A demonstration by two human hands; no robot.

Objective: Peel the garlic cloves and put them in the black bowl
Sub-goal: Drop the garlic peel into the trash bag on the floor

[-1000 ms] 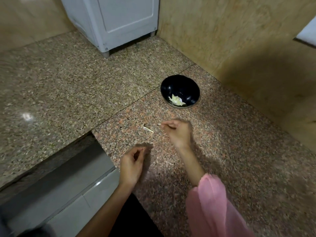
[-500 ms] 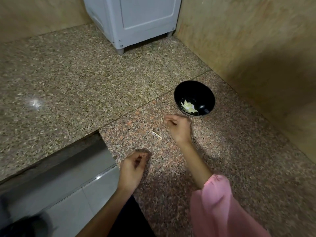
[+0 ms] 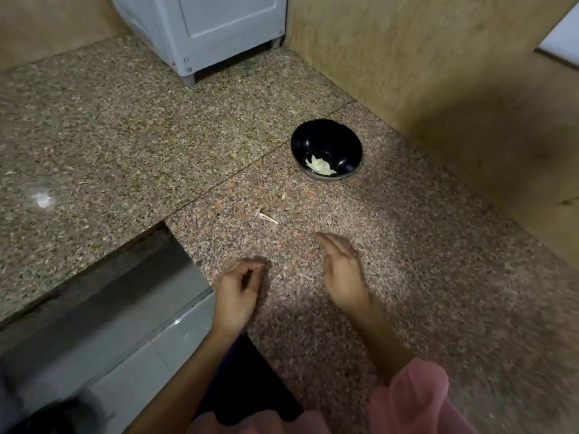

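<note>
The black bowl (image 3: 340, 137) stands on the granite counter near the right wall, with pale peeled garlic pieces (image 3: 319, 166) at its bottom. My right hand (image 3: 341, 270) hovers over the counter well in front of the bowl, motion-blurred, fingers stretched out and holding nothing. My left hand (image 3: 239, 288) is lower left of it near the counter's edge, fingers curled in toward the thumb; nothing shows between them. A thin strip of garlic skin (image 3: 268, 217) lies between the hands and the bowl.
A smaller skin scrap (image 3: 283, 195) lies nearer the bowl. A white cabinet on feet (image 3: 203, 29) stands at the back. A tan wall (image 3: 438, 89) runs along the right. The granite counter (image 3: 109, 145) has a cut-out corner over grey tiles (image 3: 125, 346) at lower left.
My right hand has pulled back from near the bowl toward me and its fingers have straightened. My left hand has stayed curled in place. The view has shifted slightly.
</note>
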